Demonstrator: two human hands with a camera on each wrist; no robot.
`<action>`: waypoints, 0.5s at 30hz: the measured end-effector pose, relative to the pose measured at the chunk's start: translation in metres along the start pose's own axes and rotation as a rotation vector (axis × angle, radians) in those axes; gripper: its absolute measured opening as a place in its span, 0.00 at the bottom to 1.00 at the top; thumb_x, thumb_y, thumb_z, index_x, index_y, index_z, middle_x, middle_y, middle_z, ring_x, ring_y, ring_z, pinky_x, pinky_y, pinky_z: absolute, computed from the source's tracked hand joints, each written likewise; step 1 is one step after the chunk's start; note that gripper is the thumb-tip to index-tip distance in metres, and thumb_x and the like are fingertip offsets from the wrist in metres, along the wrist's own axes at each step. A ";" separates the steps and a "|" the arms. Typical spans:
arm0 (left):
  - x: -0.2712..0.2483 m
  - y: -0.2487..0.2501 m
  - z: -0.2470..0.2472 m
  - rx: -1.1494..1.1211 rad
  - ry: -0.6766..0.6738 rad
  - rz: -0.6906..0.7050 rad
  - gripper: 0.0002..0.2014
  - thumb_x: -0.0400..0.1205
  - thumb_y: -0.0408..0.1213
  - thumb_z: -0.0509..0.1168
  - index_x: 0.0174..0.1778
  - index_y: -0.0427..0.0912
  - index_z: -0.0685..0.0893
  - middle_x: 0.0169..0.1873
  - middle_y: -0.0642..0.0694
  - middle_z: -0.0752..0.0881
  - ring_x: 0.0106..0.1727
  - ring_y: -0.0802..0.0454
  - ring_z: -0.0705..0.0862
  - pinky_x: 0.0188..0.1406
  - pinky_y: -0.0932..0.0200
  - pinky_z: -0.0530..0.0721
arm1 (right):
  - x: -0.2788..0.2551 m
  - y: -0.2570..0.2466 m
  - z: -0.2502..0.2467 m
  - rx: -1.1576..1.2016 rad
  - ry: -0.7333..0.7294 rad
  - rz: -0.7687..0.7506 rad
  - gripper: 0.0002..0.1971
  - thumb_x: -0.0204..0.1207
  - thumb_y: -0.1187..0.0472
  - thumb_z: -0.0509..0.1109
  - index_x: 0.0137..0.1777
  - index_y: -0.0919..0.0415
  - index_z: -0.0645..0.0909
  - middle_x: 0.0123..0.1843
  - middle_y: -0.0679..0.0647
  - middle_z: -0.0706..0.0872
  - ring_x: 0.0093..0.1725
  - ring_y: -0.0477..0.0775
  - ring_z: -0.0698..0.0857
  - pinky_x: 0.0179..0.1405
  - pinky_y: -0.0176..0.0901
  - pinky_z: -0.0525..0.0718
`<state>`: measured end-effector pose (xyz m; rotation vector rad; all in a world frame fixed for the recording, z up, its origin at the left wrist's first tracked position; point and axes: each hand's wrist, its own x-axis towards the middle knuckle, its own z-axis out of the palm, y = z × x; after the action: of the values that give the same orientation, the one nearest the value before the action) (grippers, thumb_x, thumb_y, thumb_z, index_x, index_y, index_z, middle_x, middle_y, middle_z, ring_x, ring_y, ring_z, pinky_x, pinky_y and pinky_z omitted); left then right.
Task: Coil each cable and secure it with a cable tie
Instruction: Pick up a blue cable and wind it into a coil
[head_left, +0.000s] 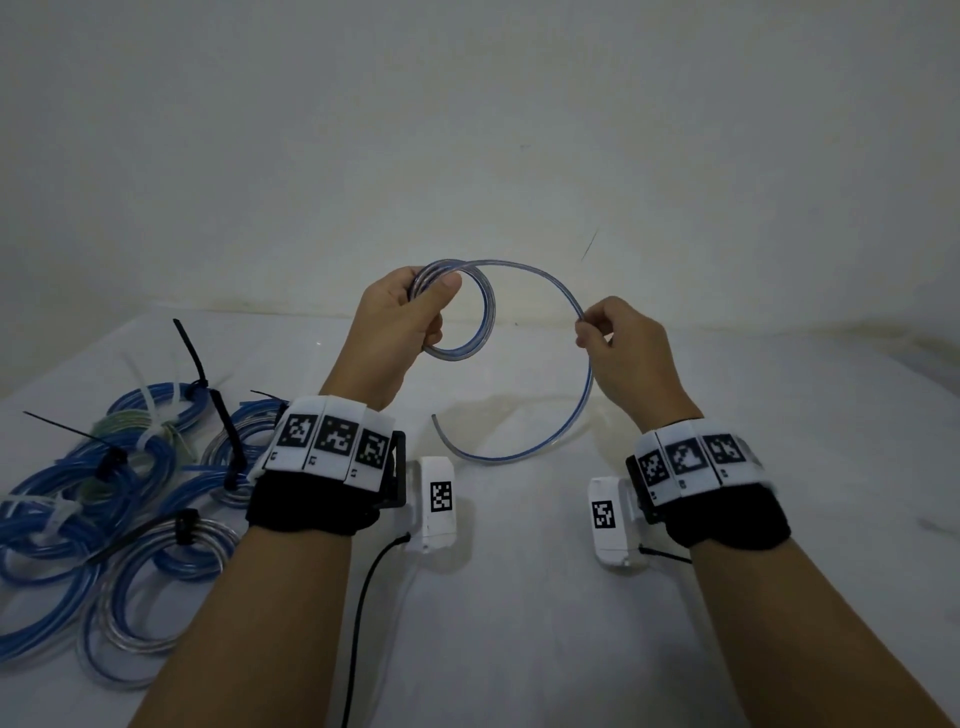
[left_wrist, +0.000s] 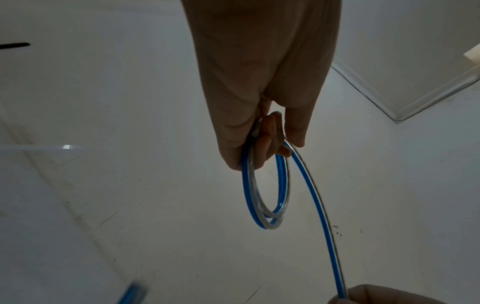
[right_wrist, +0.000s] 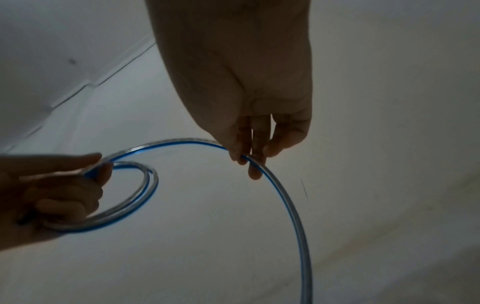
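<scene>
Above white table, hands pinch glossy looped cable.

This looks like a bare indoor room set up for recording manual work rather than a lived-in home or a fitted workshop. A plain white counter stands against an unadorned, slightly stained pale wall, with a heap of tied cable coils at one side. The wrist views look up at a blank ceiling with plain cornice moulding, and the forearms carry bands with printed marker squares.
</scene>
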<state>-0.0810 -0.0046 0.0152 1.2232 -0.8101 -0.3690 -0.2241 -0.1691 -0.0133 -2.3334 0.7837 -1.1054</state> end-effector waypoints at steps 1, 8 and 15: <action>0.000 0.001 0.000 0.005 0.004 0.000 0.03 0.82 0.34 0.64 0.43 0.41 0.81 0.18 0.58 0.68 0.22 0.59 0.65 0.25 0.66 0.68 | 0.001 -0.002 -0.001 0.003 -0.016 0.011 0.06 0.82 0.62 0.61 0.51 0.63 0.78 0.43 0.55 0.86 0.40 0.52 0.80 0.38 0.40 0.72; -0.013 0.011 -0.007 0.068 0.042 -0.028 0.07 0.83 0.37 0.63 0.44 0.37 0.81 0.16 0.58 0.68 0.20 0.59 0.65 0.25 0.65 0.68 | 0.000 -0.027 0.004 0.212 -0.181 0.124 0.11 0.85 0.63 0.52 0.53 0.63 0.76 0.32 0.50 0.75 0.33 0.52 0.76 0.37 0.42 0.74; -0.030 0.038 -0.028 -0.056 0.022 -0.161 0.16 0.87 0.40 0.53 0.35 0.42 0.76 0.16 0.57 0.65 0.18 0.59 0.62 0.24 0.64 0.62 | -0.011 -0.049 0.024 0.131 -0.314 0.025 0.16 0.86 0.65 0.50 0.63 0.66 0.78 0.45 0.58 0.75 0.36 0.53 0.75 0.29 0.36 0.70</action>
<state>-0.0871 0.0470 0.0373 1.2417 -0.6804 -0.5047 -0.1957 -0.1225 -0.0042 -2.3015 0.6030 -0.7300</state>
